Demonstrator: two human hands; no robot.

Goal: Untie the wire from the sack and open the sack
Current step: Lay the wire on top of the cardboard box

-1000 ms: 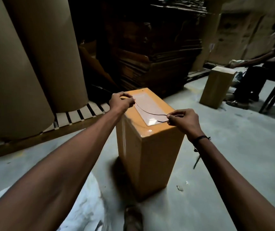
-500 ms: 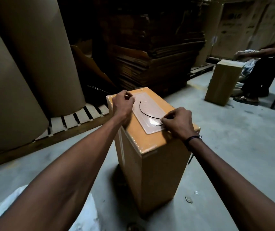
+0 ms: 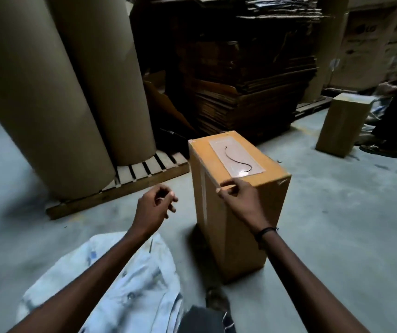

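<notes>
Wire [image 3: 238, 158], a thin dark curled strand, lies loose on the clear glossy panel atop the tall orange-brown cardboard box [image 3: 240, 224], apart from both hands. It looks light and springy, best pinched at one end. Near and left on the floor lies the white crumpled sack [image 3: 130, 282], soft and floppy; grasp its mouth edges. Left hand [image 3: 153, 210] hovers, fingers loosely curled, empty. Right hand [image 3: 239, 195] has its fingers bent at the box's near top edge, seemingly holding nothing.
</notes>
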